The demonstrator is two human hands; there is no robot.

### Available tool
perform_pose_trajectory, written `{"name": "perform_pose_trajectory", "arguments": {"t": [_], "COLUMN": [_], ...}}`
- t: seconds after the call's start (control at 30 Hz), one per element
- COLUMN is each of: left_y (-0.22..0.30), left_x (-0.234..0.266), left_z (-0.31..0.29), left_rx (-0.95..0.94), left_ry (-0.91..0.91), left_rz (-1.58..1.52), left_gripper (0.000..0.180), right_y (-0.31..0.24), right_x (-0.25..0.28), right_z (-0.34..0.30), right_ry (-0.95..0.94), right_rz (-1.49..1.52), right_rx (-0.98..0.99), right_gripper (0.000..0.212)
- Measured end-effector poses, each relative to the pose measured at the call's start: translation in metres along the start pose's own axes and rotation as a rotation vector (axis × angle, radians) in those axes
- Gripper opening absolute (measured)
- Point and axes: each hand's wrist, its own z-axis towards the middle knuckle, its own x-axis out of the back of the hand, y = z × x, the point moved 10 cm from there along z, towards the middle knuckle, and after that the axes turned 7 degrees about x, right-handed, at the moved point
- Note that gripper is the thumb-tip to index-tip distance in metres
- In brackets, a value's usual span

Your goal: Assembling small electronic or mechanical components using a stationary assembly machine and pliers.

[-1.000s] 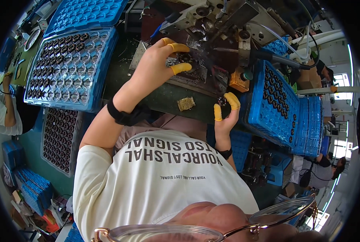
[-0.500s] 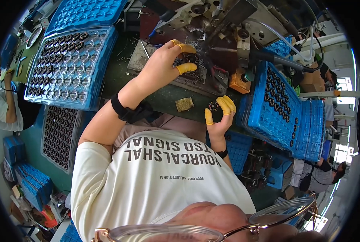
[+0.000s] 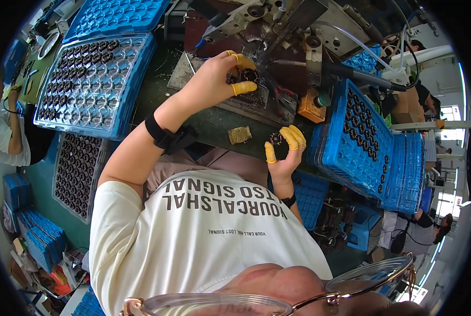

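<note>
My left hand [image 3: 214, 79], with yellow finger covers, curls its thumb and fingers round a small dark round part [image 3: 250, 75] at the metal base plate [image 3: 185, 72] of a machine. Fingers partly hide this part. Nearer my body on the right, my right hand [image 3: 284, 164], with yellow covers too, pinches another small dark round part [image 3: 276, 139] with light spots. A yellowish square pad [image 3: 239, 135] lies on the bench between the hands. Beside the plate are pliers with red handles [image 3: 285, 90].
At left, a clear tray [image 3: 95, 113] on blue trays carries rows of dark parts; a full tray [image 3: 77, 176] sits lower. A blue tray stack [image 3: 346, 163] stands right, near an orange container [image 3: 312, 105]. Machine arms and hoses overhang the far side. Another person [image 3: 6, 134] is at far left.
My right hand has shifted slightly left and away from my body with its part. The fingers of my left hand have moved slightly round their part; the hand stays at the plate.
</note>
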Motion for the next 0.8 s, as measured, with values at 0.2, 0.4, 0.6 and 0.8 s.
{"name": "perform_pose_trajectory", "arguments": {"t": [0.2,0.4,0.6,0.8], "left_y": [0.014,0.013,0.031,0.038], "left_x": [0.000,-0.002,0.003,-0.001], "left_z": [-0.015,-0.019,-0.028,-0.032], "left_rx": [-0.077,-0.091,-0.282,-0.416], "left_ry": [0.208,0.213,0.327,0.301], "left_rz": [0.129,0.102,0.258,0.436], "left_gripper": [0.038,0.037,0.032,0.025], "right_y": [0.007,0.022,0.010,0.006], "right_x": [0.007,0.030,0.018,-0.001], "right_z": [0.005,0.034,0.056,0.062], "right_ry": [0.042,0.126,0.094,0.060], "right_rz": [0.077,-0.022,0.020,0.069], "right_rx": [-0.075,-0.090,-0.033,0.010], "right_gripper": [0.041,0.039,0.039,0.043]}}
